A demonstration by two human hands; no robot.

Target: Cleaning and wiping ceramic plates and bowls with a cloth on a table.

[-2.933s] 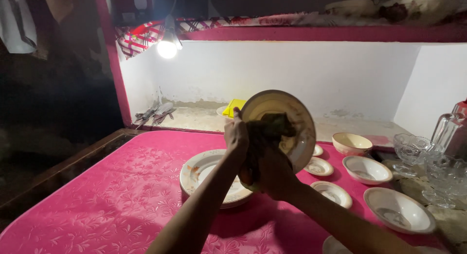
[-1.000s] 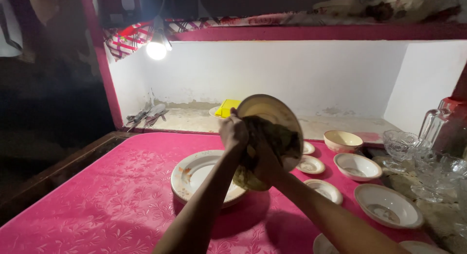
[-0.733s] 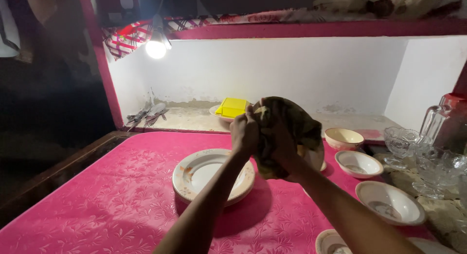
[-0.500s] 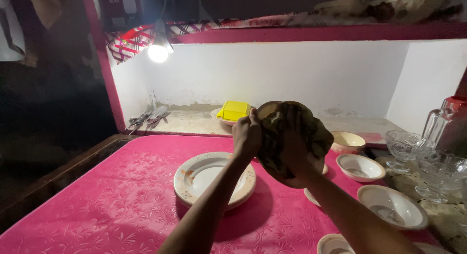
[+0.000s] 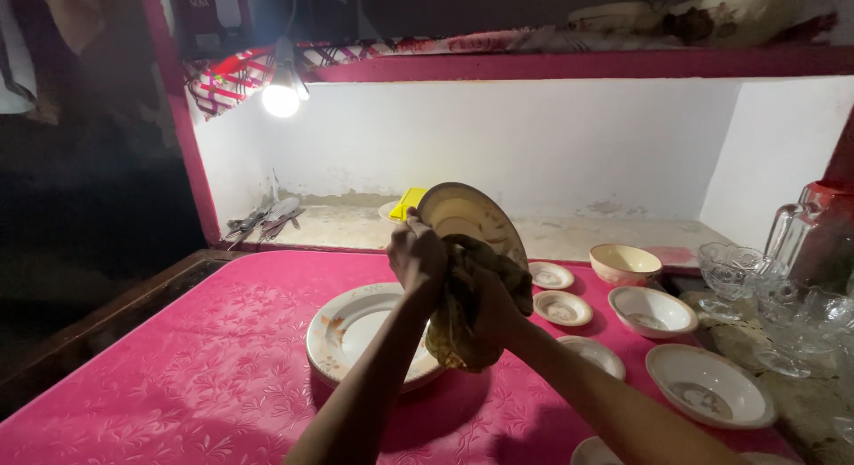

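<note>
I hold a cream plate point(image 5: 464, 218) tilted up on edge above the pink tabletop point(image 5: 222, 367). My left hand point(image 5: 416, 251) grips the plate's near rim. My right hand point(image 5: 492, 307) presses a dark olive cloth point(image 5: 463, 314) against the plate's lower face; the cloth hangs down below my fingers. Directly beneath lies a large cream plate point(image 5: 351, 333) flat on the table.
Several small cream bowls and saucers point(image 5: 654, 309) sit to the right. Glass bowls point(image 5: 738, 267) and a glass jug point(image 5: 814, 234) stand at the far right. A lit bulb point(image 5: 281, 98) hangs at the left, over cutlery point(image 5: 262, 218) and a yellow object point(image 5: 407, 202) in a white alcove.
The held plate has been turned and tilted while the cloth rubbed over it; the cloth slid from covering its face down to its lower part.
</note>
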